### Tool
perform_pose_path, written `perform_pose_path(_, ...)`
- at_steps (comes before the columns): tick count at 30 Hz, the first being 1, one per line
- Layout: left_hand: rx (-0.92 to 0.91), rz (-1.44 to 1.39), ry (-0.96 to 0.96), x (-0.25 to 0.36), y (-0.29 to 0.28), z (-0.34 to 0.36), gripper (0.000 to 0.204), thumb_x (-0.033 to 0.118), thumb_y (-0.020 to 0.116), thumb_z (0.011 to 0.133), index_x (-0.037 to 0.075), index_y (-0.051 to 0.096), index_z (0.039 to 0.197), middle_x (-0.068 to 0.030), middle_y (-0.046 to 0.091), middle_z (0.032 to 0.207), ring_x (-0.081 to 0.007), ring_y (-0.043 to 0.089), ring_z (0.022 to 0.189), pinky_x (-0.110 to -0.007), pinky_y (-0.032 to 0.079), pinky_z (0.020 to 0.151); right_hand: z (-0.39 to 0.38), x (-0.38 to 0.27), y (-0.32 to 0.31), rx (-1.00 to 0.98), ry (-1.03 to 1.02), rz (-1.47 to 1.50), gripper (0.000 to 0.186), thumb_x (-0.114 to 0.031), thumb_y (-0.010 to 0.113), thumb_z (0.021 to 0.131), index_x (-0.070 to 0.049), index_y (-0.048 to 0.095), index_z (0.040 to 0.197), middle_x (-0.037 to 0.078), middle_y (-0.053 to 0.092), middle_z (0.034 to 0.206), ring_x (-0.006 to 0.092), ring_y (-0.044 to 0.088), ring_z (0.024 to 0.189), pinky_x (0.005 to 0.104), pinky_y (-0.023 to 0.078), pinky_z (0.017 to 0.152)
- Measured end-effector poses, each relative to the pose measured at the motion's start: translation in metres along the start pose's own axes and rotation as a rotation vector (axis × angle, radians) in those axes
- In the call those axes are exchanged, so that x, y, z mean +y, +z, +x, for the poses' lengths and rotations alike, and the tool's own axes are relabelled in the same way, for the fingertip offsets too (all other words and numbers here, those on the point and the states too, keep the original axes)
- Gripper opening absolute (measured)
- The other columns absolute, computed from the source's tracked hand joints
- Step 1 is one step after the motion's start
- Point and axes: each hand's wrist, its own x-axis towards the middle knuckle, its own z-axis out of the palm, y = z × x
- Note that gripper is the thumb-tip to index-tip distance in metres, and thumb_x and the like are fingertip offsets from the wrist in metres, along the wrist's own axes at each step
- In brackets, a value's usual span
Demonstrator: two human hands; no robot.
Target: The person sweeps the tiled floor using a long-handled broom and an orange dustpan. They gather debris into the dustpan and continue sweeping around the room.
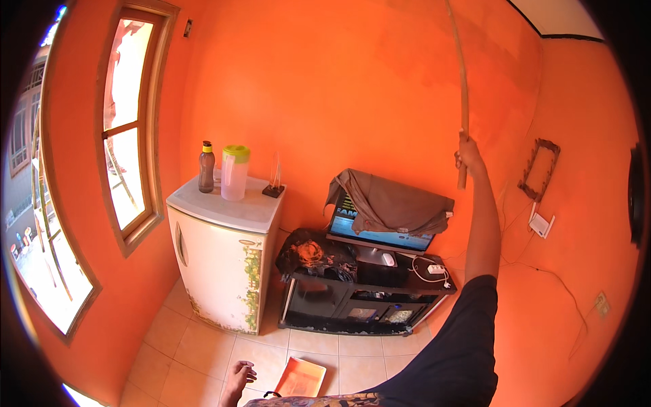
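My right hand [468, 154] is raised high on the right, its fingers wrapped round the lower part of a long, thin wooden pole [461, 74]. The pole stands nearly upright in front of the orange wall, and its top end is out of view. Low down, my left hand [242, 374] hangs with nothing in it, fingers loosely bent and apart. Beside it on the floor is a paint tray [321, 382] with a pale rim and orange paint inside.
A small fridge [217, 271] carries a dark bottle [206, 168] and a green-lidded pitcher [234, 175]. A cloth [390, 200] partly covers a screen [407, 240] on a black stand [339, 305]. Windows line the left; cables and a white router [540, 225] hang at right.
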Motion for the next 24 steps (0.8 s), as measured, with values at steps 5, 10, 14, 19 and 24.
perform_pose_path(5, -0.086, 0.051, -0.026, 0.017, -0.007, -0.001, 0.017, 0.014, 0.047, 0.089, 0.003, 0.055, 0.099, -0.01, 0.062, 0.076, -0.018, 0.061, 0.067, -0.029, 0.048, 0.061, -0.056, 0.118, 0.004, 0.063, -0.015, -0.025, 0.053, -0.064, 0.038, 0.089, -0.01, 0.04, 0.091, 0.002, 0.038, 0.05, 0.0126, 0.039, 0.031, 0.0279, 0.034, 0.028)
perform_pose_path(10, -0.184, 0.104, -0.067, 0.006, -0.023, 0.005, 0.017, 0.014, 0.047, 0.089, 0.003, 0.056, 0.099, -0.0097, 0.062, 0.077, -0.0181, 0.061, 0.068, -0.029, 0.049, 0.061, -0.215, 0.219, 0.059, 0.063, 0.295, -0.052, 0.054, -0.057, 0.035, 0.093, -0.007, 0.041, 0.113, 0.002, 0.039, 0.053, 0.0135, 0.041, 0.035, 0.0276, 0.036, 0.03)
perform_pose_path(14, -0.25, 0.147, -0.12, 0.011, -0.033, 0.002, 0.017, 0.014, 0.048, 0.089, 0.003, 0.056, 0.099, -0.0091, 0.062, 0.078, -0.0178, 0.061, 0.068, -0.029, 0.049, 0.061, -0.367, 0.299, 0.098, 0.09, 0.202, -0.303, 0.052, -0.044, 0.038, 0.097, 0.007, 0.046, 0.106, 0.029, 0.056, 0.088, 0.0424, 0.055, 0.086, 0.0468, 0.042, 0.078)
perform_pose_path(19, -0.327, 0.224, -0.133, 0.012, -0.035, 0.007, 0.017, 0.015, 0.05, 0.09, 0.004, 0.057, 0.1, -0.0085, 0.063, 0.078, -0.0162, 0.061, 0.068, -0.028, 0.049, 0.06, -0.553, 0.313, 0.126, 0.058, 0.297, -0.22, 0.026, -0.029, 0.043, 0.097, -0.003, 0.046, 0.097, 0.008, 0.049, 0.057, 0.0208, 0.052, 0.047, 0.0357, 0.041, 0.044)
perform_pose_path(24, -0.418, 0.289, -0.145, 0.019, -0.018, 0.009, 0.023, 0.018, 0.05, 0.09, 0.002, 0.056, 0.106, -0.011, 0.063, 0.083, -0.0182, 0.062, 0.071, -0.029, 0.051, 0.065, -0.641, 0.337, 0.115, -0.02, 0.387, -0.337, 0.025, -0.028, 0.043, 0.096, -0.003, 0.045, 0.094, 0.013, 0.052, 0.058, 0.0287, 0.056, 0.051, 0.0409, 0.041, 0.048)
